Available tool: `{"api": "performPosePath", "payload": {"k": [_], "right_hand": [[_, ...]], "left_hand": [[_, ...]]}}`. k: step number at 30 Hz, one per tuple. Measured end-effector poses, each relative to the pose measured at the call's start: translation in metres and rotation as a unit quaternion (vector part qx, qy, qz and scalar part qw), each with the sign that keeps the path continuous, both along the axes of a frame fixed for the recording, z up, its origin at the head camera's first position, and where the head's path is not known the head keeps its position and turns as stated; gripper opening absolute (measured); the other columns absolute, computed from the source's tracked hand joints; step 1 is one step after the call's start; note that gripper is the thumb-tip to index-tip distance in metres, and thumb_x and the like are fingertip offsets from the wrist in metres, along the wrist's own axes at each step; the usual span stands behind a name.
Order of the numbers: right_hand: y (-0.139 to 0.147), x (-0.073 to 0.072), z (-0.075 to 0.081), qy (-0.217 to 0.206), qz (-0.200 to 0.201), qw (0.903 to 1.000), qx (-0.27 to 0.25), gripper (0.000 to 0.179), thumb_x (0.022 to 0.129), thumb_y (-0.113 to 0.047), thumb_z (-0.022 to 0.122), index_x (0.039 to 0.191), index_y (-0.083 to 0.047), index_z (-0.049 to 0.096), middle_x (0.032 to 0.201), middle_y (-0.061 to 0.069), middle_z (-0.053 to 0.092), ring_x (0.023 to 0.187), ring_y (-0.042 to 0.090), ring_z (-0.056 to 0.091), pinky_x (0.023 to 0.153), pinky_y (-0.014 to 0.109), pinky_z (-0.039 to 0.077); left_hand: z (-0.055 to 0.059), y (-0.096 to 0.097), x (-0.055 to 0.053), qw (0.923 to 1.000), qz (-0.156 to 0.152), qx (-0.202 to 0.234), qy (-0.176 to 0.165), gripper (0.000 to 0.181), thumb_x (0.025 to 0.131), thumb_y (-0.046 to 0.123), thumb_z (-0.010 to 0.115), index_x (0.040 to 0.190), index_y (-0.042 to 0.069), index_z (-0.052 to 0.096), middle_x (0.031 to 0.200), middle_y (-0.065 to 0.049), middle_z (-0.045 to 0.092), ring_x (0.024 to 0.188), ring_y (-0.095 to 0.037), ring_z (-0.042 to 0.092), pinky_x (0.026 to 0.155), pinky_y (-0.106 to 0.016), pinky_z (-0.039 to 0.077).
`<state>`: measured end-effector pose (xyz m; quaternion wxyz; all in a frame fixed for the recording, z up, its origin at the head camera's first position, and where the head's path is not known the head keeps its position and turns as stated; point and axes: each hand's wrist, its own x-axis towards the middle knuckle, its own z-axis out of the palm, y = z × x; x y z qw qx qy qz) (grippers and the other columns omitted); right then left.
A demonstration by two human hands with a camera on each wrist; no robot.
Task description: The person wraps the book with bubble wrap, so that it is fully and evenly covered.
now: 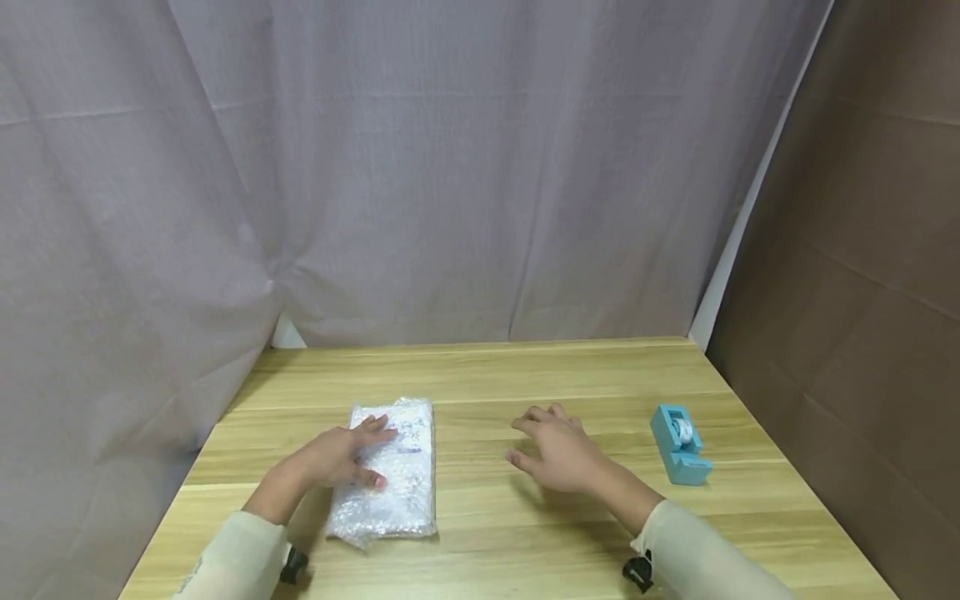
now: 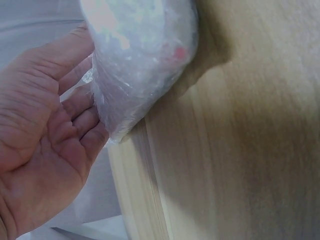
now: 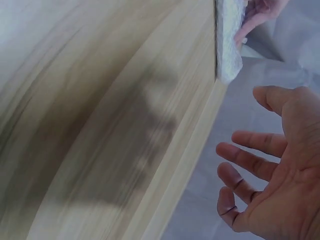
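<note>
A flat rectangular package in clear bubble wrap (image 1: 408, 500) lies on the left half of the table, with faint marks showing through the plastic. My left hand (image 1: 341, 458) is over it from the left, fingers spread and fairly straight across its top. The left wrist view has the fingers of that hand right at the wrapped package (image 2: 140, 55). Over bare wood to the right of the package is my right hand (image 1: 562, 450), its fingers loosely bent and nothing between them. In the right wrist view the right hand's fingers (image 3: 255, 162) are apart, well away from the package.
A light-blue tape dispenser (image 1: 678, 446) with a roll of tape stands on the right side of the wooden table (image 1: 480, 550). Grey curtain (image 1: 420, 208) hangs behind the far edge and down the left; a brown curtain (image 1: 862, 275) hangs along the right.
</note>
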<state>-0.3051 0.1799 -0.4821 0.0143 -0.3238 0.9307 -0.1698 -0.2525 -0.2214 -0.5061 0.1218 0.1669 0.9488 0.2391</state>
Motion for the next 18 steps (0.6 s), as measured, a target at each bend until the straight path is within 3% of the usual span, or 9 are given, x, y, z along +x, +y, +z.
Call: {"api": "performPosePath", "payload": {"k": [7, 13, 18], "right_hand": [[0.019, -0.004, 0.005, 0.024, -0.033, 0.999, 0.017, 0.053, 0.106, -0.043, 0.073, 0.143, -0.004, 0.071, 0.142, 0.016, 0.07, 0.125, 0.04, 0.061, 0.097, 0.066, 0.055], [0.039, -0.006, 0.003, 0.066, -0.045, 0.9968, 0.005, 0.042, 0.103, -0.032, 0.078, 0.131, -0.001, 0.077, 0.121, 0.012, 0.073, 0.106, 0.031, 0.061, 0.082, 0.05, 0.056], [0.057, -0.006, -0.002, 0.065, -0.058, 0.9962, 0.001, 0.039, 0.103, -0.032, 0.079, 0.129, -0.002, 0.078, 0.117, 0.009, 0.072, 0.101, 0.027, 0.06, 0.076, 0.044, 0.054]], "left_hand": [[-0.002, 0.0, 0.0, 1.0, 0.001, 0.002, 0.002, 0.091, 0.089, 0.045, 0.088, 0.165, 0.013, 0.051, 0.179, -0.021, 0.032, 0.164, -0.054, 0.03, 0.13, -0.075, 0.029], [-0.003, 0.0, 0.001, 1.0, 0.0, 0.006, 0.001, 0.091, 0.09, 0.045, 0.087, 0.166, 0.013, 0.05, 0.18, -0.021, 0.03, 0.165, -0.053, 0.029, 0.131, -0.074, 0.028], [-0.001, 0.0, 0.002, 0.9999, 0.002, 0.011, -0.004, 0.091, 0.09, 0.044, 0.088, 0.166, 0.012, 0.049, 0.18, -0.02, 0.03, 0.167, -0.051, 0.027, 0.132, -0.074, 0.026]]}}
